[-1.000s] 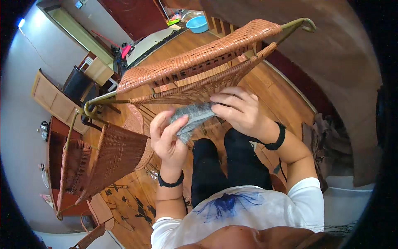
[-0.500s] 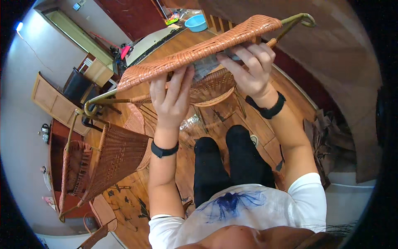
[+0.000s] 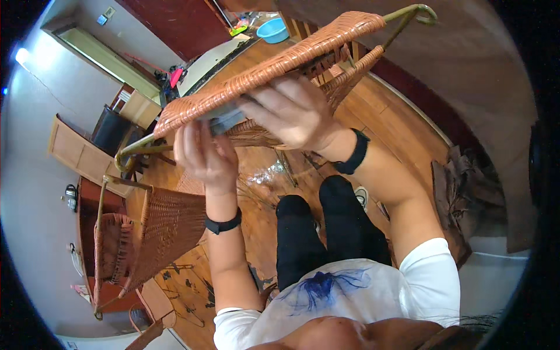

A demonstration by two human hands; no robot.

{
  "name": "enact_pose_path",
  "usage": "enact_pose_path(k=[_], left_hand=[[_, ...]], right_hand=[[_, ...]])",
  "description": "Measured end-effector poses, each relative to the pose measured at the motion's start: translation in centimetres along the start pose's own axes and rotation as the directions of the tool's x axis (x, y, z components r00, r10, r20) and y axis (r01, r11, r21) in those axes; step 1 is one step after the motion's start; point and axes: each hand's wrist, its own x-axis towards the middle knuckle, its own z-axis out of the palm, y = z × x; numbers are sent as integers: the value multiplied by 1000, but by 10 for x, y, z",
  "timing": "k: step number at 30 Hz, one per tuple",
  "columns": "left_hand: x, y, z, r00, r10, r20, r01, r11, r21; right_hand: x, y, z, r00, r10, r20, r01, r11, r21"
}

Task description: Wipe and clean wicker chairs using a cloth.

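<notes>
A person in a white short-sleeved T-shirt (image 3: 350, 291) with a blue printed motif (image 3: 321, 289), black trousers (image 3: 326, 233), and a black band on each wrist, left (image 3: 223, 224) and right (image 3: 353, 153).

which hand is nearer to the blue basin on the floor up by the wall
Right. The right hand grips the woven rattan panel just below the blue basin in the view; the left hand holds the panel's lower end, farther off.

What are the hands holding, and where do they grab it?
Both the left hand and right hand hold a grey cloth by its ends, pressed under the woven rattan chair panel.
</notes>
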Motion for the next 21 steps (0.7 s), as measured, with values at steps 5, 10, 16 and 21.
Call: enact_pose_path(k=[5,10,16,21], left_hand=[[19,36,23,992,95,78,-87,991,-98],[44,70,38,983,181,-12,-180,962,-208],[35,51,26,989,142,37,-135,980,-146],[11,6,8,997,79,-10,-79,997,20]], right_hand=[[-12,45,-35,999,8,-36,-14,985,-172],[-10,77,-54,990,47,-134,-84,955,-286],[-8,61,-40,986,33,-164,-62,982,-177],[-3,22,-16,998,9,-68,-8,1000,7]])
